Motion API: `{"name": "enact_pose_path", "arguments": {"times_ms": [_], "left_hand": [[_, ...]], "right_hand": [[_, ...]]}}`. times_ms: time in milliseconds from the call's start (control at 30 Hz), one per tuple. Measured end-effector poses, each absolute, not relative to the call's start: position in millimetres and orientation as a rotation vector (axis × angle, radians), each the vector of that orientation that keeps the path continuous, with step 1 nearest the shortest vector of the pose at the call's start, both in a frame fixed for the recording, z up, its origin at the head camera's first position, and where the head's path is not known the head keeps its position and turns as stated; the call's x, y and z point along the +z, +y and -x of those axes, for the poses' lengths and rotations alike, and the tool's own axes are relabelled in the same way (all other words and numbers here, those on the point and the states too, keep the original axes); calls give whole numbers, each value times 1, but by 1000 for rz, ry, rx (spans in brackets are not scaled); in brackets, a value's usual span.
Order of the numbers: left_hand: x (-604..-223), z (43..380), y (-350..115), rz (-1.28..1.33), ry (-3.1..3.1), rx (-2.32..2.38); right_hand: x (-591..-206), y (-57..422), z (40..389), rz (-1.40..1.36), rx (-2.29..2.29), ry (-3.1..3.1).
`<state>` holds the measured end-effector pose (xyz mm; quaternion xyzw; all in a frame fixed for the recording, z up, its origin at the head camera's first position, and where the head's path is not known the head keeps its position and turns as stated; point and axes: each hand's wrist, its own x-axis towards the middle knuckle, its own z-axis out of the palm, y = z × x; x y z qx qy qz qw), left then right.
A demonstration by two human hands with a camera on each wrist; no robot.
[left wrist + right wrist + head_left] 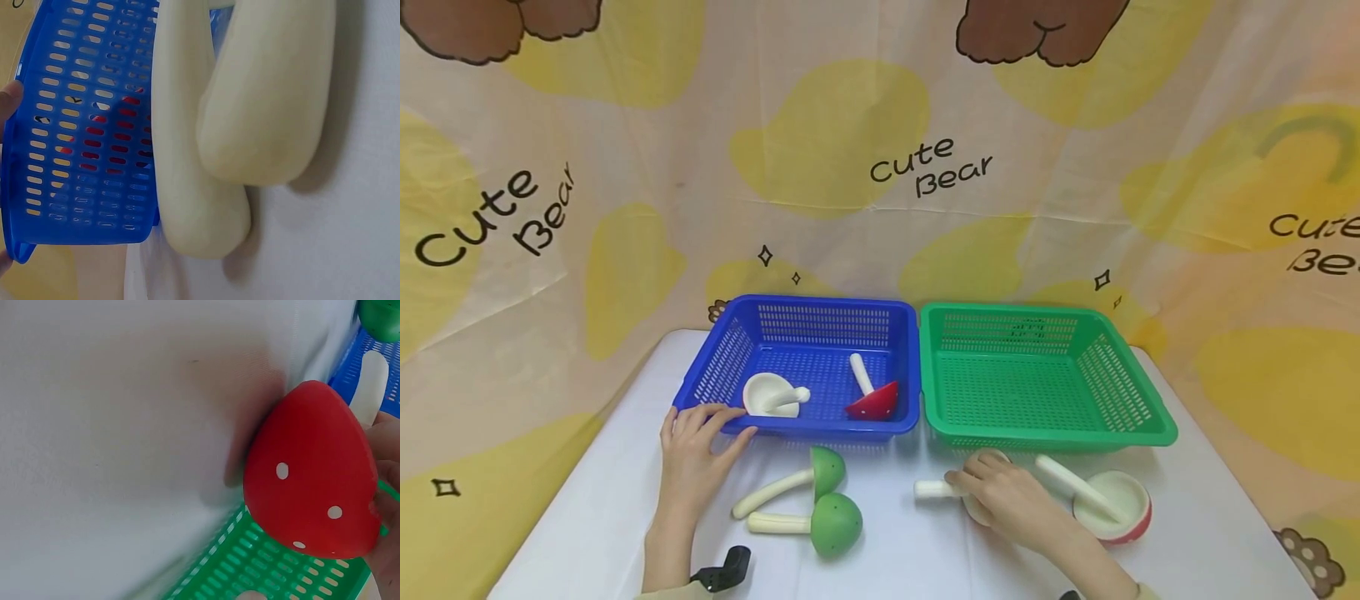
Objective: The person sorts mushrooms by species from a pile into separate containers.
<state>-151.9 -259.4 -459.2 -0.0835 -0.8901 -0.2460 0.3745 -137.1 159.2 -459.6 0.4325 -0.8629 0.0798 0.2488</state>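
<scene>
My left hand [692, 454] grips the near-left rim of the blue basket [842, 427]; its fingertips show at the rim in the left wrist view. Inside that basket lie two toy mushrooms, one showing its white underside [762, 392], the other its red cap [876, 402]. My right hand [1003, 496] holds a red toy mushroom [309, 478] with white dots by its cap, low over the table before the green basket [1045, 437]. The held mushroom's pale stem [934, 490] points left. Another red mushroom [1108, 500] lies right of this hand, underside up.
Two green-capped toy mushrooms lie in front of the blue basket, one cap [827, 471] behind the other cap [837, 525]. Their pale stems [269, 106] point left. Both baskets stand side by side on a white-covered table [902, 558], with a patterned cloth [820, 150] hanging behind.
</scene>
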Motion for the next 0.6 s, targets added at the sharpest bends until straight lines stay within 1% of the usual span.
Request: {"name": "enact_pose_path", "arguments": {"times_ms": [267, 600], "left_hand": [[-460, 153, -259, 224, -2274, -633], [-460, 152, -259, 217, -2275, -636]], "right_hand": [[-456, 162, 133, -1145, 216, -2465], [-436, 156, 129, -1136, 262, -2473]]}}
